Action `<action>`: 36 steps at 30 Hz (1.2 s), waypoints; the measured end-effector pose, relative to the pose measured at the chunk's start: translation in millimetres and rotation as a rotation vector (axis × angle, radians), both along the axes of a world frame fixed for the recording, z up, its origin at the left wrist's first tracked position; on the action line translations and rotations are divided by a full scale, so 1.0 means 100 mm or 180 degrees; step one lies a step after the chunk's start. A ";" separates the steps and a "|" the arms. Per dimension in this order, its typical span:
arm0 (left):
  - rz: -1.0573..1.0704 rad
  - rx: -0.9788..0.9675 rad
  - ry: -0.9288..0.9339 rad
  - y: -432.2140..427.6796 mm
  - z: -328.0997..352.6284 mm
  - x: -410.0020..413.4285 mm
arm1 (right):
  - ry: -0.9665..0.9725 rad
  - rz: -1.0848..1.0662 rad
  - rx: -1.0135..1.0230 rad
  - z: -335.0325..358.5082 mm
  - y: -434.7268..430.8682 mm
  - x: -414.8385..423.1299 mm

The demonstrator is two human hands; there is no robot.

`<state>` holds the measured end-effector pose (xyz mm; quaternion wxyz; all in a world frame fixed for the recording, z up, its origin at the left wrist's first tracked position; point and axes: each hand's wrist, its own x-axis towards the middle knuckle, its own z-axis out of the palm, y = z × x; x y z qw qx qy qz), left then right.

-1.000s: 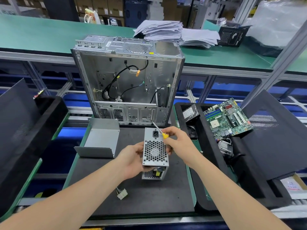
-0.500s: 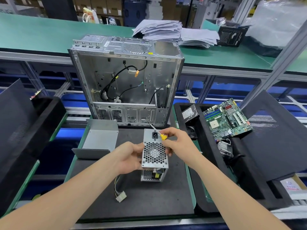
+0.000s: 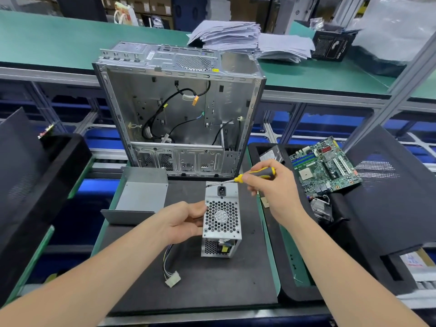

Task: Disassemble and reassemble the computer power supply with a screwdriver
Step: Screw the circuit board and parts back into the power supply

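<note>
There, near the middle of the black mat (image 3: 212,286), the power supply (image 3: 221,215) stood on end, the left hand (image 3: 181,220) gripping its left side with curled fingers, while the right hand (image 3: 271,192) closed its fingers round the yellow-and-black screwdriver (image 3: 257,175), whose tip met the unit's far left corner. Bare mat lay open in front and to the right, up to the green edge. The open computer case (image 3: 179,109) stood close behind, a grey metal cover (image 3: 141,197) lay just to the left, a white connector (image 3: 173,279) trailed on its wires nearer the front, and a motherboard (image 3: 323,166) sat tilted in the foam tray (image 3: 290,279) on the right.
</note>
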<state>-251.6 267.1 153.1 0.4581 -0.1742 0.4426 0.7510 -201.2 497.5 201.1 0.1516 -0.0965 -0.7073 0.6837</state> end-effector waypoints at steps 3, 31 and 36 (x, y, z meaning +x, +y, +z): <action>-0.0010 0.0053 -0.0053 0.00 0.00 0.00 | 0.0127 -0.0134 0.0131 0.05 -0.02 -0.05; -0.0202 0.0075 -0.0091 -0.01 -0.02 -0.05 | 0.0155 0.1003 0.2293 0.53 -0.49 -0.22; -0.0246 0.0048 -0.0044 -0.02 0.00 -0.05 | 0.0166 0.1790 0.2870 0.70 -0.61 -0.32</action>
